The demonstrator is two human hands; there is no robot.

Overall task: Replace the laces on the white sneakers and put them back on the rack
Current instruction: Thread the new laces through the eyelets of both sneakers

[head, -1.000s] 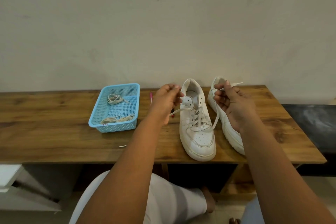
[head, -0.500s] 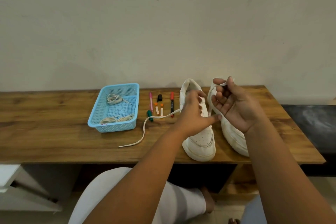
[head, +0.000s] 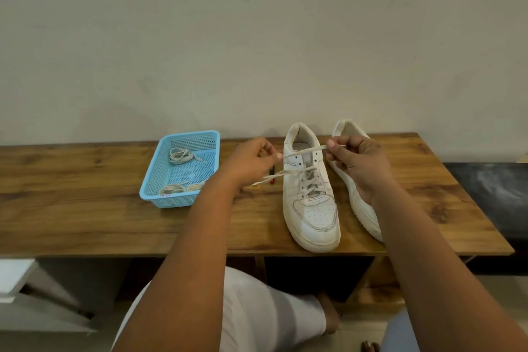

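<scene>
From my feed the laced sneaker [head: 311, 197] sat right at the counter [head: 85, 220] front edge, second sneaker [head: 357, 180] just beside it on the right, blue basket [head: 183, 168] off left with bare wood between. Left hand [head: 251, 164] and right hand [head: 357, 163] each pinched the lace [head: 304, 150], stretched over the shoe's opening.
</scene>
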